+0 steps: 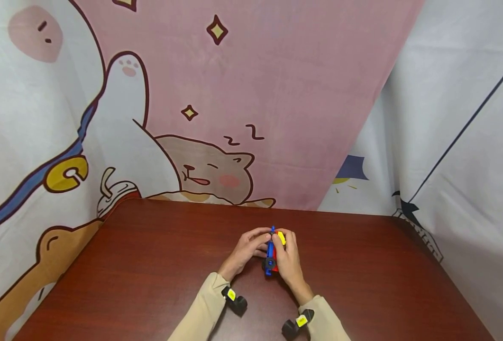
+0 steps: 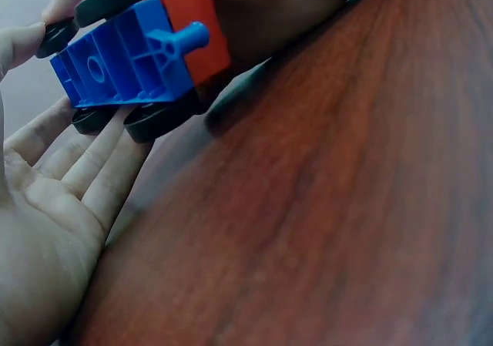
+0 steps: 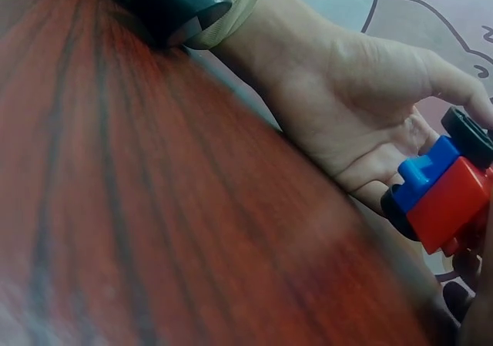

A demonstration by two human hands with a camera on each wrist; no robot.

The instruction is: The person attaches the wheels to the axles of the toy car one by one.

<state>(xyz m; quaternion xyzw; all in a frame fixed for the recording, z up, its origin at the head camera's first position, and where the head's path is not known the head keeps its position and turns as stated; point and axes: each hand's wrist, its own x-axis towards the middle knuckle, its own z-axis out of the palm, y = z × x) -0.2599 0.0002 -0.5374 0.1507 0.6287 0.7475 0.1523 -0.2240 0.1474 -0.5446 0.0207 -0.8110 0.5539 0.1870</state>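
Between both hands is a small toy vehicle [image 1: 270, 251] with a blue chassis [image 2: 123, 57], a red body [image 3: 454, 203] and black wheels [image 2: 115, 1]. A yellow part [image 1: 281, 237] shows beside the right fingers. The vehicle is held tipped, its underside facing the left palm. My left hand [image 1: 243, 249] pinches it across the wheels, thumb on an upper wheel and fingers against the lower ones. My right hand [image 1: 288, 259] grips the red body from the other side. Most right fingers are hidden behind the toy.
A dark red-brown wooden table [image 1: 149, 274] lies under the hands. Behind it hangs a cloth with cartoon animals [image 1: 208, 166], and white cloth [image 1: 460, 142] hangs at the right. Each sleeve has a black wrist camera [image 1: 235, 301] strapped to it.
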